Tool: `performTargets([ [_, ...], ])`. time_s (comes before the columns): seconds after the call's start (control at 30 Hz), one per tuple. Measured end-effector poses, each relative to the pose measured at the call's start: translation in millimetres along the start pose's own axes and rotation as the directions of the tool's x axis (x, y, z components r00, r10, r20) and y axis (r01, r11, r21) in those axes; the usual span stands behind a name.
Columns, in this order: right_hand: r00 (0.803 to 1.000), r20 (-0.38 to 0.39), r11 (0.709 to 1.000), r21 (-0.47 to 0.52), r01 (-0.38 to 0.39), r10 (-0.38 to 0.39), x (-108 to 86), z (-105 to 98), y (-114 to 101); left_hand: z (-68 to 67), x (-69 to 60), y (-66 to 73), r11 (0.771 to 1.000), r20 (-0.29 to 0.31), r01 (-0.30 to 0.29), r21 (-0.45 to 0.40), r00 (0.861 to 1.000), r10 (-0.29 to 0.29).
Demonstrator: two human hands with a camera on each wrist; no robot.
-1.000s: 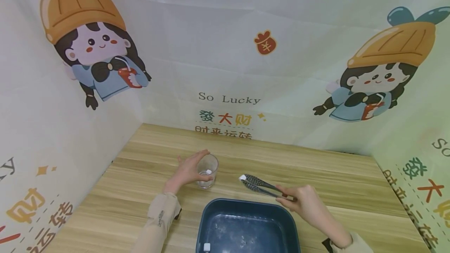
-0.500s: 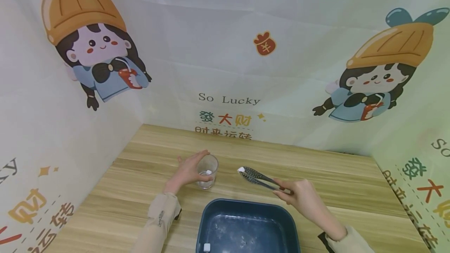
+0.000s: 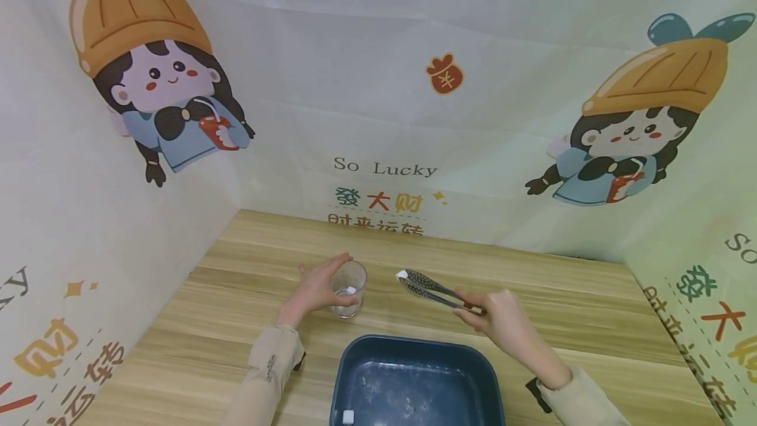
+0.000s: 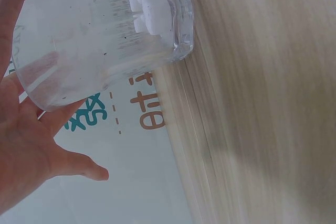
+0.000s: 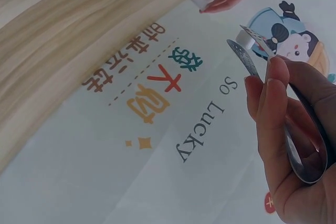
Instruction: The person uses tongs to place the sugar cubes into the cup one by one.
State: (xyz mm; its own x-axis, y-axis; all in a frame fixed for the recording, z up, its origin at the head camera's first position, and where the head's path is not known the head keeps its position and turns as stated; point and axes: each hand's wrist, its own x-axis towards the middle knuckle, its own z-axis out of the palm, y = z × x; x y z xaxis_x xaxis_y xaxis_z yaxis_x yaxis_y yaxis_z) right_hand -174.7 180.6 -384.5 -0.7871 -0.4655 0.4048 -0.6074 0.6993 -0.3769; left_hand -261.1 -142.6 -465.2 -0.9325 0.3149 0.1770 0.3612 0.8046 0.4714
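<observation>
My left hand [image 3: 313, 289] holds a clear drinking glass [image 3: 353, 273] upright on the table, thumb and fingers around its side. White cubes [image 4: 156, 14] lie at the bottom of the glass, seen in the left wrist view. Metal serving tongs [image 3: 434, 293] are in my right hand [image 3: 503, 321], pinched between thumb and fingers. Their perforated tips grip one small white cube [image 5: 244, 39], raised to the right of the glass and apart from it. Another white cube [image 3: 348, 417] sits in the near left part of a dark blue tray [image 3: 414, 340].
The tray stands at the near edge of the view, close in front of the glass and between the forearms. A wood-grain table [image 3: 532, 281] lies under everything. Printed cloth walls [image 3: 378, 97] with cartoon figures enclose it at the back and both sides.
My right hand has moved left and away from me, bringing the tongs and the gripped cube closer to the glass. The left hand and glass have stayed in place.
</observation>
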Motion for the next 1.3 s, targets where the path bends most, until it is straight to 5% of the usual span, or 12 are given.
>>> performTargets([
  [0.67,0.998,-0.058,0.999,-0.047,-0.012,0.01,14.6,4.2,1.4,1.3,-0.3,0.3,1.0,0.002,0.001,-0.004,1.0,-0.001],
  [1.3,0.999,-0.031,0.999,-0.052,-0.014,0.012,34.9,7.1,1.1,-0.1,-0.3,1.7,1.0,0.0,0.0,-0.013,1.0,0.0],
])
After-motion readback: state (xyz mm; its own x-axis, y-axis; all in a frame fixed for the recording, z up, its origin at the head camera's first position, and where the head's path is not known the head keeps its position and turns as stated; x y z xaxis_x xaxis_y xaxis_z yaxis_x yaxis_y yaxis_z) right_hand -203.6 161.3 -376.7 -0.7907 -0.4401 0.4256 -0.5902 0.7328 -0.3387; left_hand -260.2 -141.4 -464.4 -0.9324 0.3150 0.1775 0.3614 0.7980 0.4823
